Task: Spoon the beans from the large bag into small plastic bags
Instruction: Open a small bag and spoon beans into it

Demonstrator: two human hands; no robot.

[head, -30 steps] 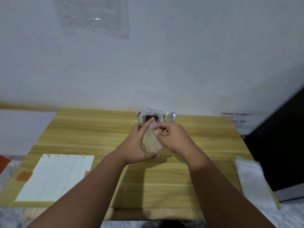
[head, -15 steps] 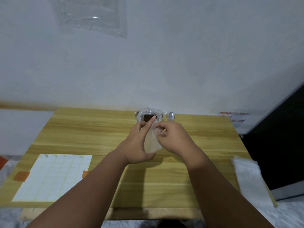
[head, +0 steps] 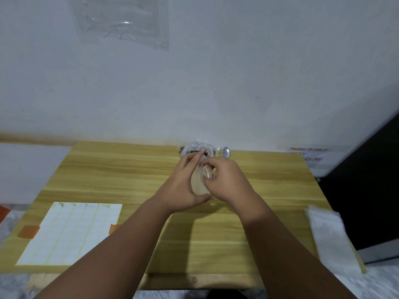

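- Left hand (head: 183, 186) and right hand (head: 226, 180) both pinched small plastic bag (head: 198, 184) above tabletop (head: 129, 169).
- Large bag (head: 197, 147) and spoon (head: 226, 152) sat behind.
- Tip: rub the film layers apart, open the mouth fully before scooping.

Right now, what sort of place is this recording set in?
Probably a makeshift home packing spot: a wooden table against a bare wall, a label sheet, a pile of plastic bags, a large bag of beans.

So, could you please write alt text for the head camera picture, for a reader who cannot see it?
Two bare hands, left hand and right hand, hold a small clear plastic bag over a wooden table. Behind them, by the wall, stand an open bag of dark beans and a metal spoon; a white label sheet lies at the left.
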